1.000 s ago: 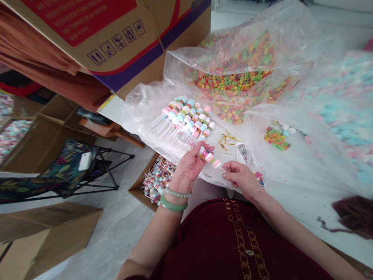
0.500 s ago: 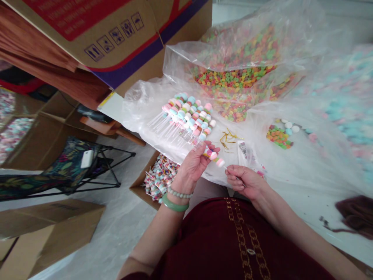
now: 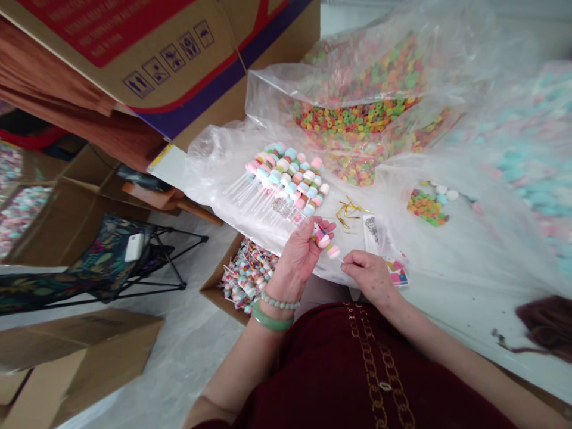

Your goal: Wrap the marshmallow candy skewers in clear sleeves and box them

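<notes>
A candy skewer [image 3: 328, 245] with pastel pieces is held between both hands over the table's near edge. My left hand [image 3: 300, 252] is closed round its candy end, which sits in a small printed wrapper. My right hand [image 3: 367, 275] pinches the thin stick end. Just beyond lies a row of finished pastel skewers [image 3: 286, 177] on clear plastic sheeting [image 3: 447, 262]. Gold twist ties [image 3: 349, 210] and printed wrappers [image 3: 395, 271] lie close to my right hand.
A clear bag of colourful ring candies [image 3: 357, 119] stands at the back, a small loose pile [image 3: 423, 206] to the right. A cardboard box of wrapped skewers [image 3: 245, 275] sits on the floor below. A large carton [image 3: 147, 53] overhangs at upper left. A folding stool [image 3: 107, 256] holds a white device.
My right hand drew back with the stick, then pushed in toward my left hand again. The skewer's candy end sits a little deeper in my left hand.
</notes>
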Available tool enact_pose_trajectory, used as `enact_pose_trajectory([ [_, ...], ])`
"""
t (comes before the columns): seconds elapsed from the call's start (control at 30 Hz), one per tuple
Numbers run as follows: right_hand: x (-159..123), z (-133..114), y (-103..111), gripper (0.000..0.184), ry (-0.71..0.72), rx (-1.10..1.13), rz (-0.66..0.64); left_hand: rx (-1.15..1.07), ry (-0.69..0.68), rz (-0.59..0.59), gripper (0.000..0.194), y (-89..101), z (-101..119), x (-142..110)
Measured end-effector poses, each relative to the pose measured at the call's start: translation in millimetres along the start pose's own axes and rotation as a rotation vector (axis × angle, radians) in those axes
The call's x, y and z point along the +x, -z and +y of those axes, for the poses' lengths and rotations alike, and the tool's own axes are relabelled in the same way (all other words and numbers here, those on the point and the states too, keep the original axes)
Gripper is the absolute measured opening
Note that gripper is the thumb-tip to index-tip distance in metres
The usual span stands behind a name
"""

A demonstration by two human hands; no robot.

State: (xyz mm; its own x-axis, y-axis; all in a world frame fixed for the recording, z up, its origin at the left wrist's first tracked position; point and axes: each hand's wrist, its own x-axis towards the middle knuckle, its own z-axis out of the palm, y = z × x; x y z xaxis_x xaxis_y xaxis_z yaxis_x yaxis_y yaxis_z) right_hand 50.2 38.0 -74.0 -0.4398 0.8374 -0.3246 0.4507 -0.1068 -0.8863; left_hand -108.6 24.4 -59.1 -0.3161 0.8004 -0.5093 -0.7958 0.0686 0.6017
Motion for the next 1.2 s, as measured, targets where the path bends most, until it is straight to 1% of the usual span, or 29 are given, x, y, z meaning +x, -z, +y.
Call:
enact_pose_trajectory([
  [0.07,0,2,1,0.017,0.066,-0.103,-0.003,0.035,-0.002,-0.042,0.013,-2.2,0,-2],
  [0.1,0,2,1,0.017,0.083,-0.116,-0.014,0.055,0.000,-0.062,0.015,-3.2,0,-3],
  [0.17,0,4,1,0.016,0.063,-0.068,-0.056,0.089,0.008,-0.094,0.018,-4.6,2,-6],
  [0.23,-1,5,0,0.015,-0.009,0.061,-0.112,0.108,0.017,-0.116,0.018,-4.5,4,-7],
  [0.3,-1,5,1,0.014,-0.127,0.260,-0.174,0.107,0.029,-0.128,0.018,-2.3,7,-7],
  [0.37,-1,2,4,0.015,-0.268,0.482,-0.230,0.087,0.067,-0.113,0.016,1.8,10,-5],
  [0.43,0,-1,8,0.018,-0.373,0.650,-0.268,0.066,0.118,-0.076,0.015,6.4,13,-3],
  [0.5,2,-3,12,0.020,-0.400,0.719,-0.276,0.061,0.156,-0.052,0.015,9.7,15,-2],
  [0.6,3,-5,13,0.020,-0.372,0.693,-0.263,0.079,0.161,-0.073,0.016,9.9,18,-4],
  [0.67,2,-6,11,0.017,-0.298,0.594,-0.232,0.099,0.142,-0.092,0.017,7.4,18,-7],
  [0.7,1,-6,9,0.015,-0.231,0.505,-0.199,0.110,0.125,-0.099,0.016,5.7,17,-9],
  [0.77,-3,-9,5,0.015,-0.043,0.235,-0.089,0.130,0.099,-0.111,0.015,2.6,16,-13],
  [0.83,-9,-13,2,0.017,0.169,-0.091,0.035,0.136,0.094,-0.119,0.014,0.4,15,-17],
  [0.9,-17,-18,0,0.021,0.343,-0.349,0.116,0.112,0.105,-0.118,0.014,-0.4,16,-19],
  [0.93,-20,-20,-1,0.022,0.403,-0.413,0.128,0.086,0.108,-0.117,0.014,-0.4,16,-21],
  [0.97,-23,-22,-2,0.023,0.434,-0.424,0.125,0.054,0.109,-0.115,0.015,-0.3,17,-22],
  [1.0,-25,-23,-2,0.022,0.433,-0.386,0.105,0.021,0.108,-0.116,0.017,-0.1,18,-24],
  [1.03,-26,-24,-3,0.021,0.396,-0.299,0.067,-0.008,0.102,-0.117,0.018,-0.1,20,-26],
  [1.1,-27,-26,-3,0.018,0.222,-0.005,-0.064,-0.043,0.084,-0.124,0.021,-0.4,24,-30],
  [1.2,-29,-28,-1,0.023,-0.083,0.500,-0.353,-0.060,0.079,-0.141,0.026,-2.9,30,-38],
])
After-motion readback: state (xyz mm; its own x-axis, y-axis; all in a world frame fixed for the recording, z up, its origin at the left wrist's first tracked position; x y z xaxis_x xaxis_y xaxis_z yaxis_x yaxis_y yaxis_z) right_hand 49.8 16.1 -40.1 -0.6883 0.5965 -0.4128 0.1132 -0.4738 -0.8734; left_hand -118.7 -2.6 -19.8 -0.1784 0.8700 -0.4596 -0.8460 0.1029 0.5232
